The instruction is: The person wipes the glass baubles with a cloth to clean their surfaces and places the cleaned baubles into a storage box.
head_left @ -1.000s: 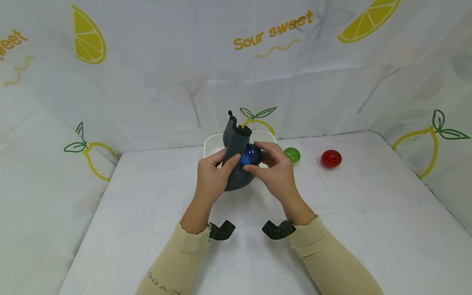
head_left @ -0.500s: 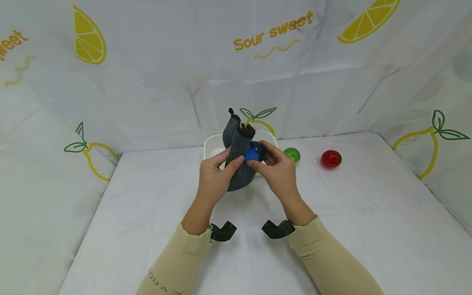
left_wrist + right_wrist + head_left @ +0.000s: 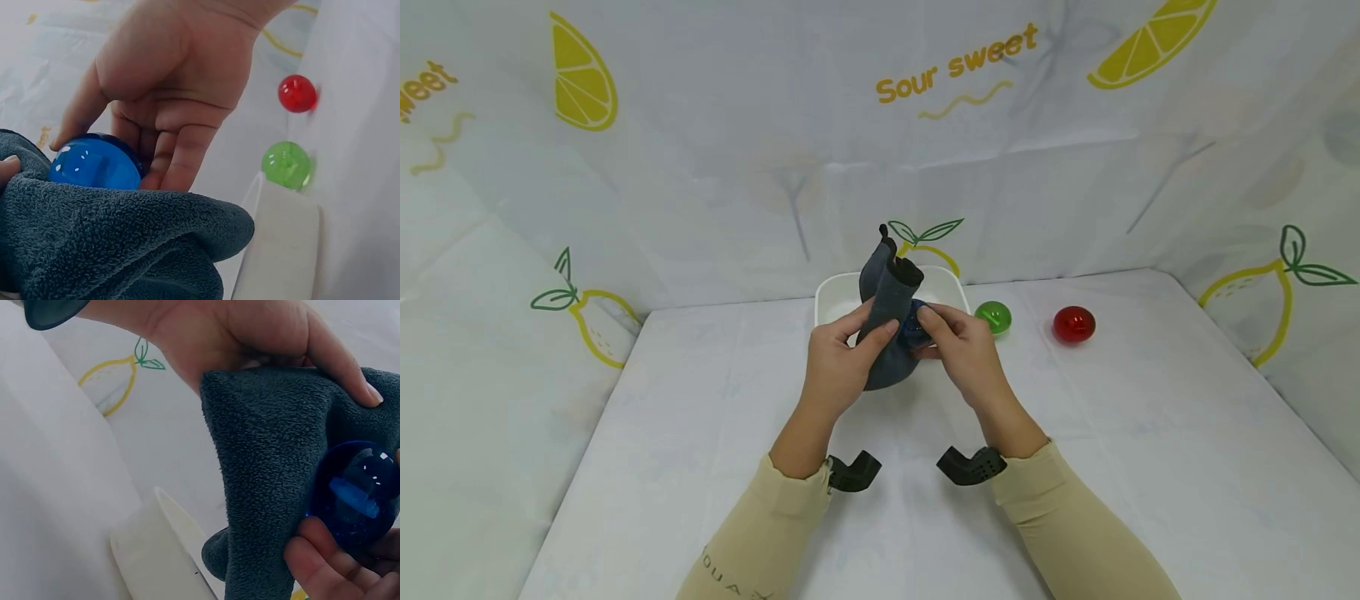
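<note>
With the fingers of your left hand (image 3: 837, 360) pinching the towel (image 3: 269, 450) and your right hand's (image 3: 970, 354) pinching the blue ball (image 3: 97, 164), slow turns against snug cloth should wipe best.

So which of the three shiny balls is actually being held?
The blue ball, held in the right-hand grip against the dark cloth; the green ball and red ball lie unheld on the table.

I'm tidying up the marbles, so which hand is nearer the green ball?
Right. The right hand, holding the blue ball, is just left of the green ball; the left hand, gripping the dark cloth, is farther left.
</note>
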Motion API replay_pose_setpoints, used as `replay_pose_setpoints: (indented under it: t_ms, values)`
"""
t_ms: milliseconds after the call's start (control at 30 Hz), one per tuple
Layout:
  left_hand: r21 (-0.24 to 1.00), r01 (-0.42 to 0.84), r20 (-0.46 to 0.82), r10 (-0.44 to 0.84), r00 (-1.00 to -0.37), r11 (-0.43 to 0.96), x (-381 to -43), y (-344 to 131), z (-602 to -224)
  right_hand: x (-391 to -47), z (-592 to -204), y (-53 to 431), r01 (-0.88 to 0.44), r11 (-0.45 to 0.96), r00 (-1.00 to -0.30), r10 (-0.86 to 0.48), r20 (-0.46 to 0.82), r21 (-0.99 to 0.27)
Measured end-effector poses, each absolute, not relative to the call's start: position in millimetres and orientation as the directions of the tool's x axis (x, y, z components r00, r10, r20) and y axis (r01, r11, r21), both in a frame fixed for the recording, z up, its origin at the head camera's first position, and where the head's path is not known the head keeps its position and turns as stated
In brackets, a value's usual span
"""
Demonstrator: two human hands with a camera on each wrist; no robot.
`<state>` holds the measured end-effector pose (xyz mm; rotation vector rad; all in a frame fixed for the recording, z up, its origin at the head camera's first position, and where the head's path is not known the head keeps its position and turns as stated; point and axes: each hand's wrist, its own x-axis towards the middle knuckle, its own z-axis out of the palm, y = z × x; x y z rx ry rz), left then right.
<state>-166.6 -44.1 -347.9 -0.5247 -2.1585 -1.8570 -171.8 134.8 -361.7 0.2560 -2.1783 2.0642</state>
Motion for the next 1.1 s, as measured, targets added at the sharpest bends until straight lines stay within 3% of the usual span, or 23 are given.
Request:
replay_pose_setpoints:
  t_ms: [300,467,700,1000,1100]
  values:
    - [0.896,0.42,0.407,0.115,-0.906,0.142,-167.2,-43.8,-350.4,-169.6,-354.2,136.6,-0.142,-0.016,-0.982,-0.127,0.143,-0.99]
    - [0.901,0.409,0.4,0.091,-0.912,0.141,-167.1,-43.9,-349.7,-167.7,-350.6,137.3,-0.14,0.01,-0.985,-0.105,0.138,-0.99]
    - [0.903,0.415,0.41,0.06,-0.91,0.116,-168.2,-46.2,-349.2,-166.3,-351.7,137.4,-0.214,0.039,-0.975,-0.068,0.211,-0.976]
    - [0.897,0.429,0.427,0.04,-0.903,0.104,-168.7,-47.8,-349.8,-164.9,-351.0,136.7,-0.227,0.006,-0.964,-0.142,0.224,-0.974]
    - [0.895,0.428,0.426,0.048,-0.904,0.123,-168.0,-47.9,-350.0,-164.1,-350.1,138.1,-0.277,0.096,-0.952,-0.161,0.26,-0.956]
